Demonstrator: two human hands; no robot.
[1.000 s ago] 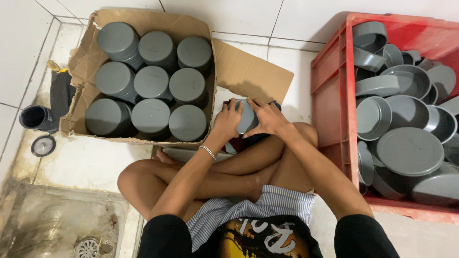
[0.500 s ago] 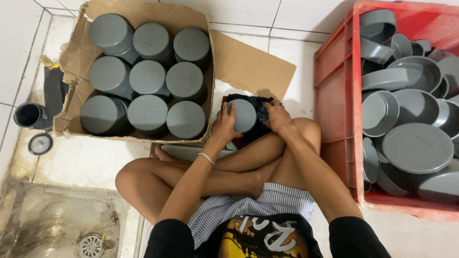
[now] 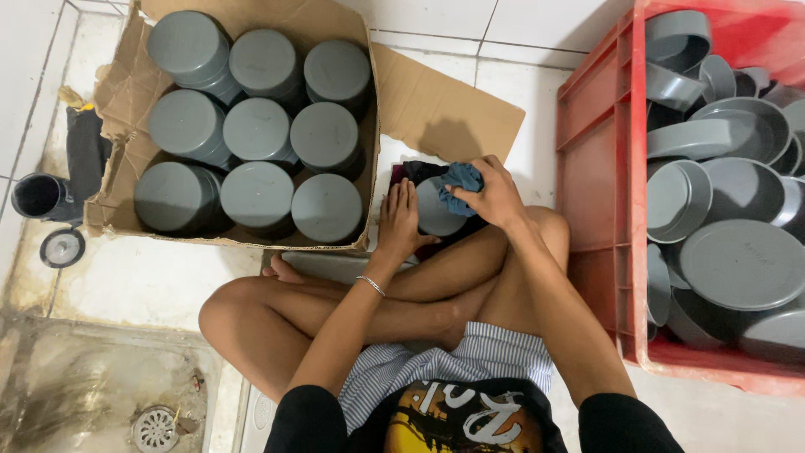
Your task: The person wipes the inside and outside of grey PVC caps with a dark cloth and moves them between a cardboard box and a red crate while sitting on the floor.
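Your right hand [image 3: 495, 195] is now clamped on a blue rag [image 3: 459, 179] and pressing it onto the face of the grey pipe cap [image 3: 436, 211]; half a second ago both hands just gripped the cap bare, so you've gone from holding to wiping. Your left hand [image 3: 401, 220] lies flat, fingers extended, against the cap's left edge, steadying it. Cap sits just above your crossed legs, over a dark cloth on the tile. Left of it: cardboard box [image 3: 117, 101] with nine stacked grey caps. Right: red crate [image 3: 599, 151] of loose caps. Black pipe fitting [image 3: 38, 195] at far left.
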